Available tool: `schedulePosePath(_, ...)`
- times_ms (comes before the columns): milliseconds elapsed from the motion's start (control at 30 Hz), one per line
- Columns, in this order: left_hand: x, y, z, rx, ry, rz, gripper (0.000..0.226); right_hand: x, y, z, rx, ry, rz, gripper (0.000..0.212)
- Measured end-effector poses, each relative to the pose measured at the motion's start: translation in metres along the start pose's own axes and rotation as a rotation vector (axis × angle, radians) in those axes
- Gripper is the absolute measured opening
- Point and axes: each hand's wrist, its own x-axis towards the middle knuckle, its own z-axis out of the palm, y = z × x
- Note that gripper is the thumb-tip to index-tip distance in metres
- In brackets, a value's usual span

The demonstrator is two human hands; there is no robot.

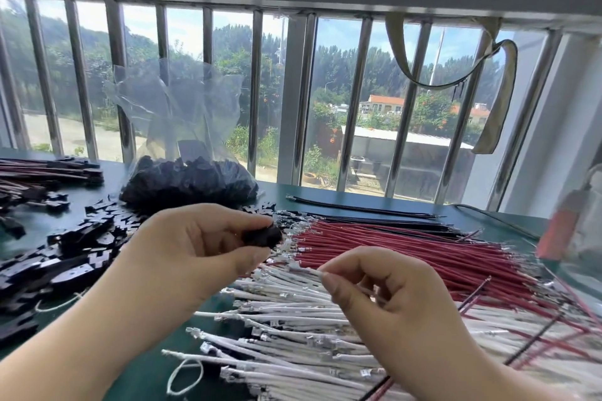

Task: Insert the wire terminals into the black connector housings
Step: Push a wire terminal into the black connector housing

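Note:
My left hand (198, 244) pinches a black connector housing (262, 235) between thumb and fingers, held above the wires. Just to its right, my right hand (384, 299) pinches a white wire (304, 270) near its metal terminal, the tip pointing toward the housing and a short gap away from it. Under my hands lie fans of white wires (293, 335), red wires (407, 254) and black wires (374, 216), all with crimped terminals.
Loose black housings (81, 254) are heaped on the green table (325, 197) at the left. A clear plastic bag (185, 153) of housings stands at the back. Finished harnesses (42, 172) lie far left. A barred window runs behind; a blurred bottle (580, 221) is at right.

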Motion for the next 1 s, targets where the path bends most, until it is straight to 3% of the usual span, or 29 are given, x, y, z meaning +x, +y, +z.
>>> schedulePosePath(100, -0.002, -0.002, 0.004, 0.101, -0.052, -0.006, 0.036, 0.000, 0.002, 0.000, -0.049, 0.029, -0.047, 0.018)
schedulePosePath(167, -0.004, -0.001, 0.007, 0.115, -0.080, 0.017, 0.017, -0.001, 0.003, -0.001, -0.084, 0.029, -0.068, 0.016)
schedulePosePath(233, -0.003, -0.002, 0.009, 0.091, -0.064, 0.035, 0.029, 0.000, 0.003, -0.001, -0.100, 0.033, -0.086, 0.016)
schedulePosePath(300, -0.004, -0.001, 0.011, 0.017, -0.077, -0.019, 0.034, 0.000, 0.003, 0.000, -0.109, 0.034, -0.098, 0.016)
schedulePosePath(400, -0.005, 0.002, 0.012, -0.183, -0.183, -0.186, 0.020, 0.000, 0.003, 0.001, -0.140, 0.042, -0.129, 0.014)
schedulePosePath(467, -0.006, 0.001, 0.009, -0.247, -0.238, -0.269, 0.032, 0.000, 0.004, 0.000, -0.165, 0.064, -0.152, 0.013)
schedulePosePath(700, -0.004, 0.001, 0.003, -0.223, -0.264, -0.376, 0.028, 0.001, 0.002, -0.003, -0.193, 0.144, -0.274, 0.010)
schedulePosePath(867, -0.006, 0.003, -0.002, -0.259, -0.350, -0.420, 0.066, 0.001, -0.002, -0.006, -0.239, 0.086, -0.336, 0.013)
schedulePosePath(1000, -0.007, 0.004, -0.004, -0.322, -0.406, -0.480, 0.066, 0.000, -0.002, -0.009, -0.183, 0.030, -0.319, 0.012)
